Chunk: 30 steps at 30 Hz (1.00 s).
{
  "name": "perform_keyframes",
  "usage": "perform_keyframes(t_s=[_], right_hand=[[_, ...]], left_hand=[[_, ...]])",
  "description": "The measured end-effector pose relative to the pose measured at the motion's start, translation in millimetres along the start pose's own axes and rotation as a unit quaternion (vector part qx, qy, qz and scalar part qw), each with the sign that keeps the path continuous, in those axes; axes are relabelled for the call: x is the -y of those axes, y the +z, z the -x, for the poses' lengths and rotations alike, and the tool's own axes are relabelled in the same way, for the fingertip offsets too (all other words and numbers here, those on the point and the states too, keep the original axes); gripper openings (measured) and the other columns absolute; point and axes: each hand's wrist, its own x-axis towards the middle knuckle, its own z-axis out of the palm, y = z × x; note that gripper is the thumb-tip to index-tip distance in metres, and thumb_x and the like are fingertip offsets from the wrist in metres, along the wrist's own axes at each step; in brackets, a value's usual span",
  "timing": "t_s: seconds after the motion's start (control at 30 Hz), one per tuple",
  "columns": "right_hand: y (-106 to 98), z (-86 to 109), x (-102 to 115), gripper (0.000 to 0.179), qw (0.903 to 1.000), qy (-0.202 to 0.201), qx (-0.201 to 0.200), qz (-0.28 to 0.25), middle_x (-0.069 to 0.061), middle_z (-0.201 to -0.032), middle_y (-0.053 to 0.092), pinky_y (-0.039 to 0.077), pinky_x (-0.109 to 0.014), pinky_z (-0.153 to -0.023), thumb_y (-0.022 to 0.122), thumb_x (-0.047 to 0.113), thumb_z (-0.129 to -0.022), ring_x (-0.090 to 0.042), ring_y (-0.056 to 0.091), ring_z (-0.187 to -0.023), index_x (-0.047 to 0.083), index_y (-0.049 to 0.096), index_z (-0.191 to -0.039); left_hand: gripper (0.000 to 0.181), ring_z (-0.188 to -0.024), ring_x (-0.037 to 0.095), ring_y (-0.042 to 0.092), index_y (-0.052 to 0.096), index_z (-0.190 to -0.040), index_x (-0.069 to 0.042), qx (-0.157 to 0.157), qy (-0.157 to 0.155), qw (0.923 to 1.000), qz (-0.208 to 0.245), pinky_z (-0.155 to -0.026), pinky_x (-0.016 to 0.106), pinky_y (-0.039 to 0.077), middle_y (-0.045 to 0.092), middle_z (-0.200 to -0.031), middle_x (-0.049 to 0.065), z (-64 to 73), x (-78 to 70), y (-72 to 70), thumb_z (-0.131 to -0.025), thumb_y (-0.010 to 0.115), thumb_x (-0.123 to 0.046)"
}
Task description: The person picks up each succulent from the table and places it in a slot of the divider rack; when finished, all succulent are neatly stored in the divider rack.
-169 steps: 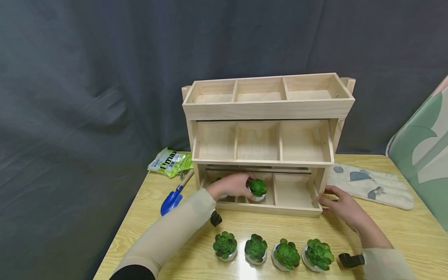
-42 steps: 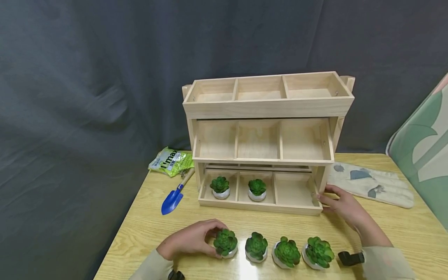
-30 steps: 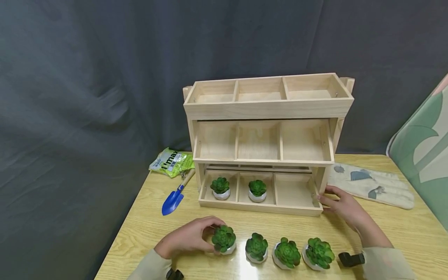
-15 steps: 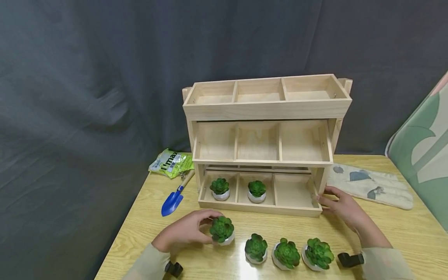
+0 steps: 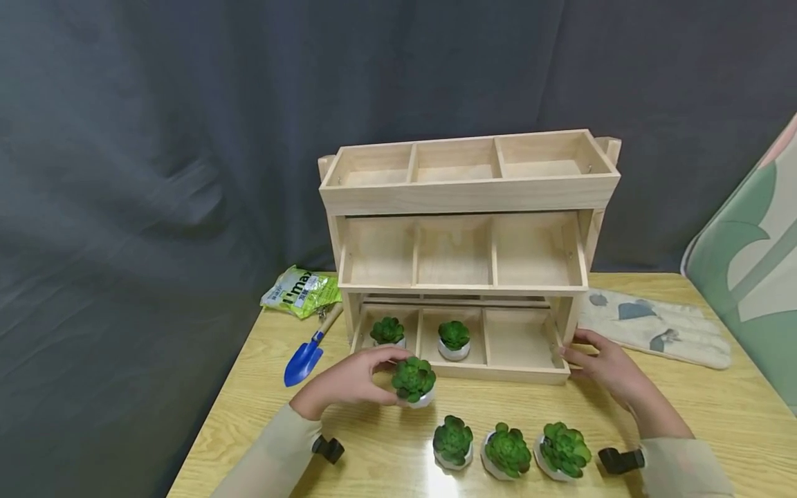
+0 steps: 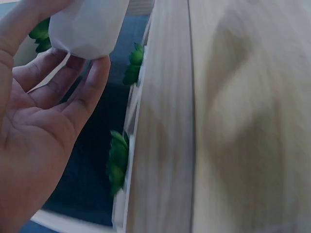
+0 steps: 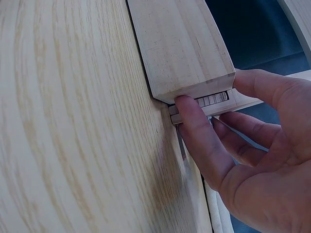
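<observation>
My left hand (image 5: 358, 377) holds a potted succulent (image 5: 414, 379) by its white pot, raised just in front of the bottom tier of the wooden plant stand (image 5: 470, 197). In the left wrist view, fingers and thumb go round the white pot (image 6: 90, 26). My right hand (image 5: 607, 366) grips the right end of that bottom tier; the right wrist view has its fingers about the wooden corner (image 7: 194, 53). Two potted succulents sit in the bottom tier: one in the left compartment (image 5: 387, 330), partly hidden, another in the middle compartment (image 5: 454, 339).
Three more potted succulents stand in a row near the front, the left one (image 5: 453, 443) closest to the held plant. A blue trowel (image 5: 304, 361) and a green packet (image 5: 301, 290) lie left of the stand. Patterned gloves (image 5: 656, 328) lie to its right.
Earlier my left hand was at the middle compartment with a succulent and let it go there. It then took the leftmost front succulent, lifting it toward the stand. My right hand stays put.
</observation>
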Motion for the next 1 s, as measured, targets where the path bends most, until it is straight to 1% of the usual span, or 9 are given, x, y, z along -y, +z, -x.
perform_keyframes(t_s=[0.1, 0.17, 0.33, 0.47, 0.53, 0.6, 0.77, 0.9, 1.0], right_hand=[[-1, 0.5, 0, 0.076, 1.0000, 0.002, 0.000, 0.001, -0.042, -0.161, 0.031, 0.066, -0.040, -0.093, 0.057, 0.033, -0.112, -0.059, 0.054, -0.138, -0.014, 0.025, -0.162], [-1, 0.5, -1, 0.076, 1.0000, 0.003, 0.000, -0.001, -0.041, -0.161, 0.032, 0.066, -0.040, -0.093, 0.057, 0.033, -0.112, -0.058, 0.054, -0.137, -0.013, 0.025, -0.163], [-2, -0.9, -3, 0.076, 1.0000, 0.002, 0.000, -0.004, -0.041, -0.161, 0.032, 0.066, -0.040, -0.093, 0.058, 0.033, -0.112, -0.058, 0.055, -0.137, -0.013, 0.025, -0.163], [-1, -1.7, -2, 0.075, 1.0000, 0.007, 0.001, -0.004, -0.041, -0.162, 0.031, 0.066, -0.040, -0.094, 0.058, 0.033, -0.112, -0.059, 0.053, -0.139, -0.013, 0.026, -0.163], [-1, -2.0, -1, 0.076, 0.9999, 0.011, 0.003, -0.004, -0.042, -0.162, 0.030, 0.066, -0.040, -0.094, 0.058, 0.033, -0.112, -0.059, 0.052, -0.140, -0.013, 0.026, -0.163], [-1, -2.3, 1, 0.075, 0.9999, 0.011, 0.003, -0.003, -0.042, -0.162, 0.030, 0.066, -0.041, -0.095, 0.058, 0.033, -0.112, -0.060, 0.051, -0.140, -0.013, 0.026, -0.162], [-1, -2.8, 2, 0.075, 1.0000, 0.006, 0.003, -0.005, -0.042, -0.161, 0.031, 0.066, -0.042, -0.094, 0.058, 0.033, -0.112, -0.059, 0.053, -0.139, -0.013, 0.027, -0.162], [0, -2.5, 0, 0.075, 1.0000, 0.004, 0.002, -0.005, -0.041, -0.161, 0.033, 0.066, -0.040, -0.093, 0.059, 0.033, -0.112, -0.057, 0.055, -0.138, -0.013, 0.027, -0.162], [0, -1.8, -1, 0.075, 1.0000, 0.002, 0.000, -0.002, -0.041, -0.161, 0.033, 0.066, -0.040, -0.092, 0.058, 0.033, -0.112, -0.058, 0.054, -0.138, -0.013, 0.027, -0.162]], left_hand=[[0.072, -0.140, 0.030, 0.061, 0.053, -0.156, -0.011, 0.003, -0.003, 1.0000, 0.003, -0.118, 0.031, 0.052, 0.056, -0.156, 0.010, -14.8, -6.3, -1.2, -0.091, 0.083, -0.015], [0.071, -0.140, 0.031, 0.061, 0.052, -0.157, -0.009, 0.008, 0.003, 0.9999, 0.008, -0.117, 0.030, 0.052, 0.056, -0.156, 0.012, -24.6, -9.5, -1.4, -0.092, 0.083, -0.014], [0.070, -0.138, 0.034, 0.062, 0.052, -0.156, -0.005, 0.015, 0.026, 0.9995, 0.012, -0.119, 0.037, 0.052, 0.056, -0.155, 0.017, -44.9, -15.8, -0.9, -0.093, 0.082, -0.009], [0.071, -0.138, 0.029, 0.062, 0.053, -0.157, -0.010, 0.013, 0.009, 0.9999, 0.002, -0.119, 0.046, 0.052, 0.057, -0.156, 0.011, -58.1, -18.0, 1.4, -0.093, 0.083, -0.015], [0.071, -0.137, 0.026, 0.063, 0.054, -0.156, -0.013, 0.011, 0.000, 0.9999, 0.000, -0.118, 0.048, 0.052, 0.058, -0.155, 0.008, -64.9, -19.2, 2.7, -0.092, 0.084, -0.019], [0.071, -0.136, 0.023, 0.063, 0.054, -0.156, -0.016, 0.009, 0.000, 0.9999, -0.006, -0.117, 0.047, 0.053, 0.058, -0.155, 0.006, -72.4, -20.9, 3.9, -0.092, 0.084, -0.022], [0.076, -0.131, 0.013, 0.066, 0.052, -0.158, -0.020, 0.001, 0.004, 0.9993, -0.036, -0.113, 0.039, 0.056, 0.061, -0.152, 0.001, -92.4, -28.3, 7.1, -0.091, 0.086, -0.034], [0.079, -0.134, 0.014, 0.065, 0.050, -0.160, -0.021, -0.001, -0.009, 0.9988, -0.048, -0.113, 0.038, 0.056, 0.061, -0.153, 0.001, -109.8, -35.6, 10.3, -0.092, 0.086, -0.037], [0.080, -0.136, 0.015, 0.064, 0.049, -0.161, -0.021, -0.003, -0.020, 0.9980, -0.059, -0.112, 0.032, 0.055, 0.062, -0.153, 0.001, -124.5, -39.1, 13.2, -0.091, 0.086, -0.038]])
